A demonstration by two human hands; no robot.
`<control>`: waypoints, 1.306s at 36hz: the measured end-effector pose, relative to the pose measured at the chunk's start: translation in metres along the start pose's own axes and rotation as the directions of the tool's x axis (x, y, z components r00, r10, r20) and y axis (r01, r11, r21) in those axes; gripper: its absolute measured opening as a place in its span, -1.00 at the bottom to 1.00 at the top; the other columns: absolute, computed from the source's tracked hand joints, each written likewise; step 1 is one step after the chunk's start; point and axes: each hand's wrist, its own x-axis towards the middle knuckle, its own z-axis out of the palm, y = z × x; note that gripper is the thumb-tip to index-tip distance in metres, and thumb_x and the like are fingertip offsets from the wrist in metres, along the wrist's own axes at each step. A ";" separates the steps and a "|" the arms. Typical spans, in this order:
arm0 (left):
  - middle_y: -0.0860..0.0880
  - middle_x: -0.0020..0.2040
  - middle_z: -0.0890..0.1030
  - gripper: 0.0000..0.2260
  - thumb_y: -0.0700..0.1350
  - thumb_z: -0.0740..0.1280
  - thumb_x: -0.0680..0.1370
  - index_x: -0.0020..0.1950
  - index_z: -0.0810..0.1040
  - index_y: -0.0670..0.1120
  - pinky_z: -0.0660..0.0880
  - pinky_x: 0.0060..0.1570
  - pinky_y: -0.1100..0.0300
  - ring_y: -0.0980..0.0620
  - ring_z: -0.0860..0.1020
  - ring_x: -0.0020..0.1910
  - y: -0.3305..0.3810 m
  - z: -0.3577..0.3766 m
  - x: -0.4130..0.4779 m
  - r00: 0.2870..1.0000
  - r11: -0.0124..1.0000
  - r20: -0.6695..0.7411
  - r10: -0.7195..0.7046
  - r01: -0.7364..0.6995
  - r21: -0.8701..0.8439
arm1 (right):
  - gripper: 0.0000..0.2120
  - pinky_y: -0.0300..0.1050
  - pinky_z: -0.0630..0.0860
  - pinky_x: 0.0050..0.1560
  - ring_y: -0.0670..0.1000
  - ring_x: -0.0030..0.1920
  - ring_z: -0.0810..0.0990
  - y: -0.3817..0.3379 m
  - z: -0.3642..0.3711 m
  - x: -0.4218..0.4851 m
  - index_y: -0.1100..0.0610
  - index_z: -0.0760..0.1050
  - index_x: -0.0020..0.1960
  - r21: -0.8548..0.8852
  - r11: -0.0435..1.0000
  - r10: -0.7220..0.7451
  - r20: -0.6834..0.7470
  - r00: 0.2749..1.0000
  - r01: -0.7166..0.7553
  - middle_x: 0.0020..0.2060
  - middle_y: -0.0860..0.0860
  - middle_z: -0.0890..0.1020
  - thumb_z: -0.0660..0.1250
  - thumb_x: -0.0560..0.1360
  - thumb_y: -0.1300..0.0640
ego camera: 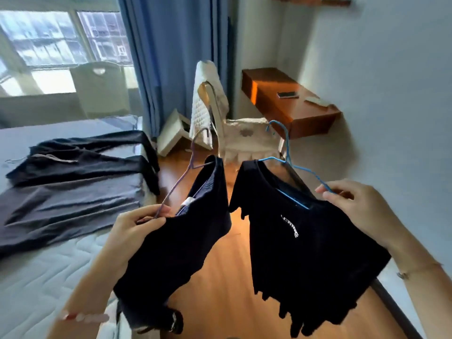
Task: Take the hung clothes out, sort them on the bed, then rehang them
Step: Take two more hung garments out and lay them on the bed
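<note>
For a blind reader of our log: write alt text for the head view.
A person holds two hangers: the left hand pinches a purple hanger with a dark shirt, the right hand a blue hanger with a lettered dark shirt. Dark trousers lie spread on the bed at left.

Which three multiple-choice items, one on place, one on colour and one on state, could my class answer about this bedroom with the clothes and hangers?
1. Where do the dark trousers lie? A on the bed; B on the chair; C on the floor.
2. What colour is the wire hanger in the right hand? A red; B blue; C white.
3. What is the left hand doing? A hanging open; B pressing the wall; C pinching the lilac hanger.
Answers: 1 A, they are spread on the mattress; 2 B, its wire is blue; 3 C, thumb and fingers pinch its end.
</note>
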 end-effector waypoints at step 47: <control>-0.02 -0.15 0.70 -0.93 -0.13 0.43 0.48 -0.12 0.71 -0.06 0.42 0.01 0.39 0.13 0.61 -0.06 -0.091 -0.231 -0.073 -0.112 0.689 -0.939 -0.325 0.652 -0.316 | -0.79 -0.45 0.34 -0.21 -0.22 -0.29 0.49 -0.421 0.562 0.287 -0.07 0.61 -0.22 0.677 0.402 -0.656 0.683 -0.321 0.617 -0.31 -0.22 0.59 0.39 0.46 0.23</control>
